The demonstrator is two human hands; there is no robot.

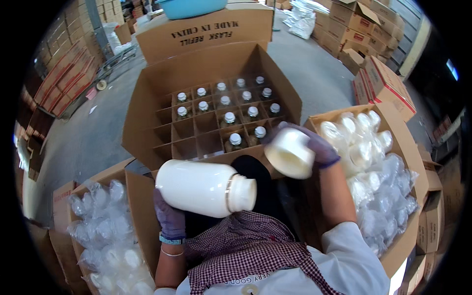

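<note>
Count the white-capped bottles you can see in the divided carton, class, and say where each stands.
15 white-capped bottles show in the divided carton: five in the farthest row, five in the next, three in the third, two in the nearest. The right hand may hide another.

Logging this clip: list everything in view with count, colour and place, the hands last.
Big bottle: one, white, in the left hand
Cup: one, white, blurred, in the right hand
Divided box: one, brown, centre
Small bottles: 15 visible, white-capped, in the divided box
Left box: one, brown, lower left
Right box: one, brown, at right
Wrapped pieces: too many to count, whitish, in both side boxes
Basin: one, blue, top edge
Cartons: many, brown, background left and right
Cart: one, greyish, floor at left
Silvery heap: one, floor at back
Apron: one, checked, on the person
Wristband: one, turquoise, left wrist
Left hand: one, purplish glove
Right hand: one, purplish glove
</note>
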